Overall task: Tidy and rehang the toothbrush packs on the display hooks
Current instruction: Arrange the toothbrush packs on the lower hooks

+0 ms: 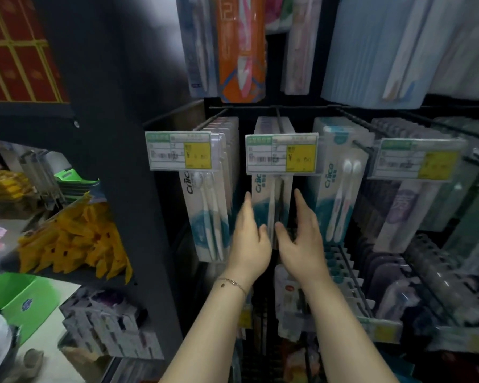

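Note:
A row of white and teal toothbrush packs (271, 200) hangs on the middle display hook (278, 120), behind a price label (281, 157). My left hand (249, 239) presses flat against the left side of this row, thumb across the front. My right hand (304, 236) lies against its right side, thumb on the front pack's lower part. Both hands clasp the row between them. A similar row of packs (208, 217) hangs on the hook to the left, and another (338, 194) to the right.
Purple packs (404, 214) hang at the far right. Orange and blue packs (241, 51) hang on the row above. More packs on hooks (351, 286) jut out below my arms. A dark shelf post (122, 161) stands at left, with yellow goods (72, 239) beyond it.

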Demonstrator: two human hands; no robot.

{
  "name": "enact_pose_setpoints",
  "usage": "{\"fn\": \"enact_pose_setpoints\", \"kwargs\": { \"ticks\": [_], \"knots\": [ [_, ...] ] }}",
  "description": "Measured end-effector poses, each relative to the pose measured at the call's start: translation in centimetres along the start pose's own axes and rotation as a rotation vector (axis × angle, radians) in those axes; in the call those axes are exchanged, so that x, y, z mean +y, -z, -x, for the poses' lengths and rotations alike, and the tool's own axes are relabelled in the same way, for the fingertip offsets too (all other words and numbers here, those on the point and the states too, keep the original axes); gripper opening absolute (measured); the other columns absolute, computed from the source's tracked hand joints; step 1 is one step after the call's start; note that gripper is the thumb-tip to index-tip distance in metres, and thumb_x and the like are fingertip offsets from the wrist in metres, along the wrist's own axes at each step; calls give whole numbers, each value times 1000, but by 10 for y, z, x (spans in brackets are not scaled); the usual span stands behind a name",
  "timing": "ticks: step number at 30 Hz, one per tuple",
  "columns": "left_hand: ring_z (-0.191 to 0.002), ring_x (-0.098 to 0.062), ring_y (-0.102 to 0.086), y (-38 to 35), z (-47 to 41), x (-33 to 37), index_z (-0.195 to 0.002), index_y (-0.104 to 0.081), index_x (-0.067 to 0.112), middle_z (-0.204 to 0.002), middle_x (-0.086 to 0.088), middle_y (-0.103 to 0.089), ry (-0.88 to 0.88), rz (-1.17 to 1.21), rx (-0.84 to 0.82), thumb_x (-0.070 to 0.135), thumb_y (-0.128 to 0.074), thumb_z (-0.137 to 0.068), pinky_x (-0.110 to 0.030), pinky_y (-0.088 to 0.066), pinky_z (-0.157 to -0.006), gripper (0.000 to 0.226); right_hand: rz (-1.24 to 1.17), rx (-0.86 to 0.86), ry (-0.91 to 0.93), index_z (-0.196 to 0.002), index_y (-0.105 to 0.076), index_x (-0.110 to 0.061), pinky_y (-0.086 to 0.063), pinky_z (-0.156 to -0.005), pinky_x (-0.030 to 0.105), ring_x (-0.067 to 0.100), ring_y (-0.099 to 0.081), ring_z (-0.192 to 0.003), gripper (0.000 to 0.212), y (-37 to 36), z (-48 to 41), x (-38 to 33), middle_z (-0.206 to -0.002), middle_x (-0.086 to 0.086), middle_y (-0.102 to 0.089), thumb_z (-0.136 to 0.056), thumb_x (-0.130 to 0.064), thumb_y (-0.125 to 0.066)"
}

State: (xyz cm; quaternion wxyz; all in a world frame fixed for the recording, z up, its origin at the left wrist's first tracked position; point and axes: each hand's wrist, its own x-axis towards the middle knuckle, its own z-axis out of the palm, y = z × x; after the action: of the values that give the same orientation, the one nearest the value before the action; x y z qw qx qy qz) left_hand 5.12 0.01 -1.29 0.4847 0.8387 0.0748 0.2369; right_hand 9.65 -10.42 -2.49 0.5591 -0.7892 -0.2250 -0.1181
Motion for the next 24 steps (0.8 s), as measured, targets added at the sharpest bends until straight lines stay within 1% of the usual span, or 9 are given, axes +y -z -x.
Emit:
{"fn": "enact_pose_setpoints", "kwargs": {
  "ticks": [3,5,8,10,13,17,20,22,24],
  "knots": [
    [-138,6,-17,-3,-3,-2,-161,0,24,-165,4,-19,4,41,-16,9,-43,-105,-14,-15,-112,73,-7,-22,-12,-155,-13,-39,-20,-106,11,-13,-23,-130,69,-1,-3,0,-148,-20,-28,-100,-23,-51],
    [-136,6,-17,-4,-6,-2,-161,2,25,-163,4,-21,7,45,-14,11,-45,-105,-15,-16,-112,74,-5,-4,-16,-154,-15,-42,-27,-108,16,-9,-31,-129,68,-2,-4,-1,-142,-22,-33,-100,-24,-51],
    [-140,2,-21,-3,-10,-2,-161,4,26,-162,3,-25,-2,49,-13,15,-48,-104,-17,-19,-111,77,17,27,-13,-153,-15,-46,-38,-106,26,2,-45,-123,67,-3,-7,0,-134,-13,-42,-100,-27,-51],
    [-144,-5,-29,-5,-12,-4,-161,4,27,-160,2,-30,-12,38,-2,17,-50,-103,-19,-24,-111,79,41,38,-4,-152,-14,-47,-42,-102,26,5,-50,-116,67,-3,-9,0,-127,-11,-43,-100,-29,-51],
    [-141,-6,-32,-7,-10,-5,-160,7,27,-157,0,-32,-12,-10,5,19,-50,-103,-18,-25,-107,81,65,42,7,-153,-13,-46,-44,-98,26,4,-51,-109,67,-2,-9,1,-121,-11,-43,-100,-29,-50],
    [-137,-16,-39,-9,-3,-7,-158,14,24,-152,-6,-37,-36,-142,30,24,-49,-104,-20,-28,-104,82,63,19,5,-152,-10,-48,-45,-101,28,7,-50,-116,71,-1,-4,2,-131,-12,-43,-99,-29,-52],
    [-139,-19,-38,-10,0,-6,-158,12,20,-153,-7,-36,-45,-182,54,24,-50,-103,-22,-27,-106,83,66,2,17,-153,-11,-47,-39,-106,26,0,-42,-126,72,1,0,3,-140,-14,-39,-98,-27,-53],
    [-143,-20,-33,-9,3,-4,-159,9,16,-157,-7,-33,-31,-187,62,24,-52,-102,-21,-22,-107,83,69,16,25,-154,-16,-39,-34,-109,25,-1,-37,-129,70,2,2,4,-142,-15,-36,-97,-26,-55],
    [-147,-21,-27,-9,7,-3,-160,5,13,-161,-8,-27,-28,-192,84,23,-54,-101,-20,-17,-109,83,93,59,48,-154,-25,-28,-34,-108,25,2,-39,-128,66,4,5,7,-137,-14,-37,-96,-24,-57]
  ]
}}
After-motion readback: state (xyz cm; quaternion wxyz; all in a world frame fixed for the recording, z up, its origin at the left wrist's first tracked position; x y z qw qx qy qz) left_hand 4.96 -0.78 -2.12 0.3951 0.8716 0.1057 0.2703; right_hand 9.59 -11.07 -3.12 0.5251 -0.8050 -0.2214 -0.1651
